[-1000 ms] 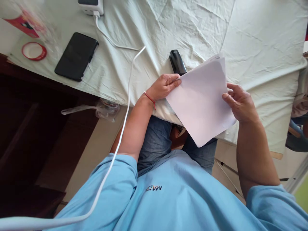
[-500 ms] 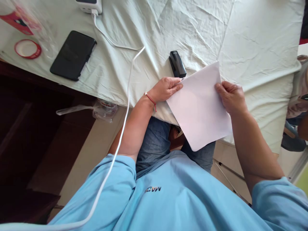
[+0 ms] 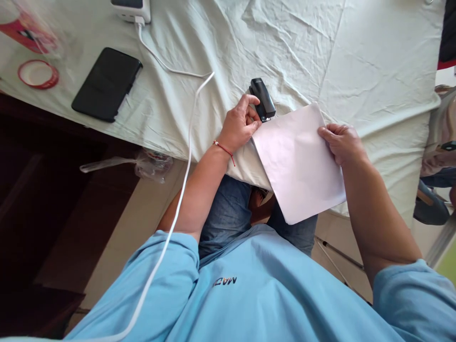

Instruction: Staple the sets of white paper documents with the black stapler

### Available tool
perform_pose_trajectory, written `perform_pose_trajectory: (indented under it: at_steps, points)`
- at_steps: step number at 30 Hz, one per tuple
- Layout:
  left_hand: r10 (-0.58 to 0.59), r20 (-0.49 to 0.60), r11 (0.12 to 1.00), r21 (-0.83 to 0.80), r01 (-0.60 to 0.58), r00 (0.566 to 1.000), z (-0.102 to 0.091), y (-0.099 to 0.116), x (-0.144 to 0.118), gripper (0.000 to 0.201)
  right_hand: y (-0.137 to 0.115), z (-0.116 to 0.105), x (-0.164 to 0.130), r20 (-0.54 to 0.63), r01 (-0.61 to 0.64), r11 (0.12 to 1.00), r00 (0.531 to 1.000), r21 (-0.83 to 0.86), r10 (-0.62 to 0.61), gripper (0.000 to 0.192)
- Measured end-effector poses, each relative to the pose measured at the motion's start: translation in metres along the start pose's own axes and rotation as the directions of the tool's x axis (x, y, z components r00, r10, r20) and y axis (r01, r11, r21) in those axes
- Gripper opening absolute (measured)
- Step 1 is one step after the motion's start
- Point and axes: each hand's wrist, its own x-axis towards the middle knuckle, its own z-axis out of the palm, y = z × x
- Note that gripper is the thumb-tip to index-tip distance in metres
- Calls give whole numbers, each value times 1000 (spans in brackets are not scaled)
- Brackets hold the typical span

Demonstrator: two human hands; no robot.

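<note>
My right hand (image 3: 342,142) pinches the right edge of the white paper sheets (image 3: 299,161), thumb on top. The sheets lie tilted over the table's front edge, their lower corner above my lap. Just past their upper left corner, a black stapler (image 3: 263,99) rests on the cloth. My left hand (image 3: 242,121) is at the stapler's left side, index finger and thumb apart, fingertips touching or very close to it. Its thumb is near the stapler's front end and the paper corner. A red string bracelet circles the left wrist.
A pale green cloth (image 3: 292,52) covers the table. To the left lie a black phone (image 3: 107,84), a red tape roll (image 3: 38,74) and a plastic-wrapped item. A white cable (image 3: 190,128) runs from a white device (image 3: 132,12) across my left arm. Part of another person (image 3: 441,137) shows at right.
My left hand has let go of the paper's upper left corner and moved up to the stapler's side. The sheets have dipped slightly, still in my right hand.
</note>
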Motion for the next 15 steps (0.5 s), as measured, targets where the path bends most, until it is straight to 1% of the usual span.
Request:
perform_pose_trajectory:
  at_steps: [1,4,8,11,13,15]
  points:
    - [-1,-8,1000,7,1,1000,0,-1,0,41,-2,1,2,19,-11,999,1000,-31,12,17]
    - [18,-39,999,45,-17,999,2,-7,1,44,-5,2,7,20,-31,994,999,-100,33,18]
    - [67,-100,991,124,-54,993,5,-17,3,40,-3,3,17,15,-68,993,997,-98,70,16]
    - [99,-130,983,168,-77,986,5,-21,3,40,1,2,25,-9,-65,992,998,-104,64,12]
    - [113,-121,978,186,-90,986,4,-22,3,43,4,2,29,-18,-55,994,998,-97,53,11]
    - [142,-85,973,196,-123,986,2,-20,3,49,5,1,31,-37,-13,999,999,-50,11,15]
